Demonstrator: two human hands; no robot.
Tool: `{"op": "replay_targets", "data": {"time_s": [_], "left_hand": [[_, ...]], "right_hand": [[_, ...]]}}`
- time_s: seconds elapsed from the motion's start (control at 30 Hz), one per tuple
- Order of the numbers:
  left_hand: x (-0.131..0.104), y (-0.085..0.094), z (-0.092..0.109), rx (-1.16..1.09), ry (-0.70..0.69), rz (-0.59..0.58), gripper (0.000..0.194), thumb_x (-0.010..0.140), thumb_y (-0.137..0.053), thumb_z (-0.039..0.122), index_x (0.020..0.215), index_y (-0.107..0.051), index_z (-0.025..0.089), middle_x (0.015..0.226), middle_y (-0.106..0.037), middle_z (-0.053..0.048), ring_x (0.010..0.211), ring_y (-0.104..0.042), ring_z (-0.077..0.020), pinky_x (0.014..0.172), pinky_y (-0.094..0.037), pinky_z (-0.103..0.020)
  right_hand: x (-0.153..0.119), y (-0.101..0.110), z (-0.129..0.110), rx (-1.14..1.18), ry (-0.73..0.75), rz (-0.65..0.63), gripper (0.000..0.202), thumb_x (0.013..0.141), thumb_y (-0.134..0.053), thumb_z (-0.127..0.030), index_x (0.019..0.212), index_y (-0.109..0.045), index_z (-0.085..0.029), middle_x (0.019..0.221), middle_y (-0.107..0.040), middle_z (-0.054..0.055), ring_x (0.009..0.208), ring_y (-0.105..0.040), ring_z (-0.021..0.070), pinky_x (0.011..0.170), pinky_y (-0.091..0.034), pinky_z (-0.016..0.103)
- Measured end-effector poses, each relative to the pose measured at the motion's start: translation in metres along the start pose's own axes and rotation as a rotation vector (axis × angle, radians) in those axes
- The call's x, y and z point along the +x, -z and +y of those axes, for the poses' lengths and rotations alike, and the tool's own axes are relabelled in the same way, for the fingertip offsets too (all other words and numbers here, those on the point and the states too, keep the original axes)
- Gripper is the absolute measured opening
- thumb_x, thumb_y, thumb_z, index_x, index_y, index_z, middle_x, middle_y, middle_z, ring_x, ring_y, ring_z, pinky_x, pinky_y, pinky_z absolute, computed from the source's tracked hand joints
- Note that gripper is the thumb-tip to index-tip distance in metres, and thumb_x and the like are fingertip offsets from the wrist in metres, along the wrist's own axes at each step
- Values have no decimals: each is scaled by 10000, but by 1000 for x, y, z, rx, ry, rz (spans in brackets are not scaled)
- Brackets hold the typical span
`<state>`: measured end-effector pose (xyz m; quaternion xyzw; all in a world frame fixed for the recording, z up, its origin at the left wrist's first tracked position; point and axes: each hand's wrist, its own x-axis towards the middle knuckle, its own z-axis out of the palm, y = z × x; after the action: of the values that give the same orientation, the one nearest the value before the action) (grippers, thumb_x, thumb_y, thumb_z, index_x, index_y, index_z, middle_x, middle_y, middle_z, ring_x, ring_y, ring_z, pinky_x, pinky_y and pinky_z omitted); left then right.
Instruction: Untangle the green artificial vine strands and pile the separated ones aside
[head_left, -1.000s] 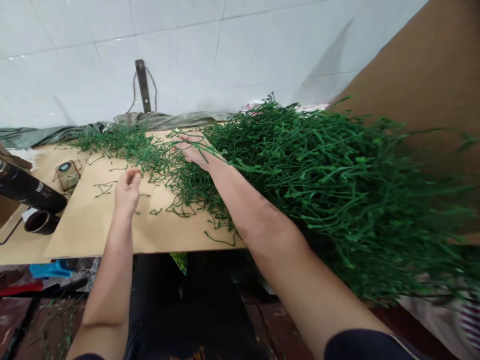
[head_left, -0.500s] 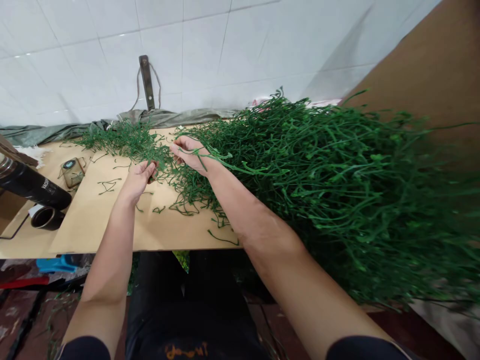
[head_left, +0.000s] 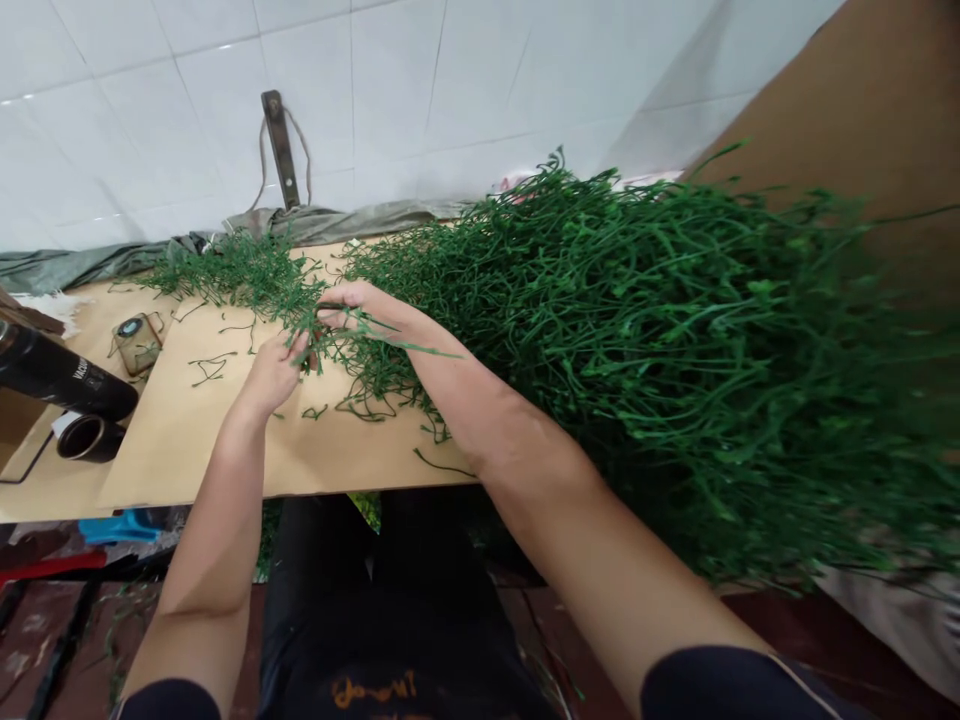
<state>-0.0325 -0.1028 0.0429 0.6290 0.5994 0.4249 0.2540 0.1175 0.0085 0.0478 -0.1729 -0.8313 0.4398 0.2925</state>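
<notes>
My left hand [head_left: 279, 368] is closed on green stems near the middle of the cardboard-covered table [head_left: 300, 450]. Just right of it, my right hand [head_left: 352, 305] pinches a thin green stem whose ends trail back over the wrist. The two hands are close together, and leaves partly hide the fingertips. Behind them lies a smaller heap of short green sprigs [head_left: 247, 270]. A large pile of long green stems [head_left: 660, 320] fills the right side, reaching under my right forearm. Loose sprigs [head_left: 211, 368] are scattered on the cardboard.
On the left lie a black thermos [head_left: 67, 370], a dark cup [head_left: 90, 438] and a small device with a round dial [head_left: 138, 342]. A dark upright handle [head_left: 280, 150] with cord leans on the tiled wall. Brown board [head_left: 847, 110] stands at right.
My right hand has moved left and slightly down with its stem, close to my left hand. The view has shifted a little.
</notes>
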Motion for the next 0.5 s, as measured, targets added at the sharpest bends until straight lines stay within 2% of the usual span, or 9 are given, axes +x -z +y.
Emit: {"op": "replay_targets", "data": {"time_s": [0.1,0.17,0.27,0.37,0.43,0.5], "left_hand": [[-5,6,-3,152,30,20,309,869,-424,336,630,-540,179,597,-543,-4,588,-483,-132,612,-373,-263],[-9,6,-3,205,50,8,327,868,-409,367,635,-543,182,567,-518,1,560,-471,-129,592,-365,-263],[-18,0,3,128,59,-3,350,868,-396,409,634,-530,186,509,-457,16,494,-431,-116,535,-336,-254],[-37,-7,20,20,73,24,386,850,-421,463,578,-487,196,455,-385,31,433,-353,-101,468,-283,-250],[-53,-10,33,-26,44,-72,405,837,-442,498,570,-494,197,455,-391,29,436,-358,-102,460,-288,-248],[-65,-9,39,-25,-5,-222,411,835,-454,502,577,-520,190,488,-447,15,472,-409,-107,487,-322,-245]], "right_hand": [[-1,-2,-1,-212,5,151,131,787,-498,-193,813,-595,-110,798,-582,44,762,-507,133,768,-418,287],[-1,-8,-6,-480,17,214,191,832,-452,-166,898,-619,-99,916,-615,95,879,-533,180,834,-404,324],[1,-16,-15,-851,93,194,300,873,-347,-108,1010,-613,-122,1057,-609,136,968,-529,223,802,-396,341],[9,-6,-13,-974,139,150,321,857,-351,-65,1056,-589,-149,1078,-599,129,942,-531,217,747,-387,322],[14,16,-4,-957,-1,253,297,842,-382,-42,1036,-586,-139,996,-602,122,884,-533,204,735,-380,317],[16,43,5,-895,-279,446,303,815,-389,14,1002,-585,-122,901,-586,110,821,-530,187,735,-374,321]]}}
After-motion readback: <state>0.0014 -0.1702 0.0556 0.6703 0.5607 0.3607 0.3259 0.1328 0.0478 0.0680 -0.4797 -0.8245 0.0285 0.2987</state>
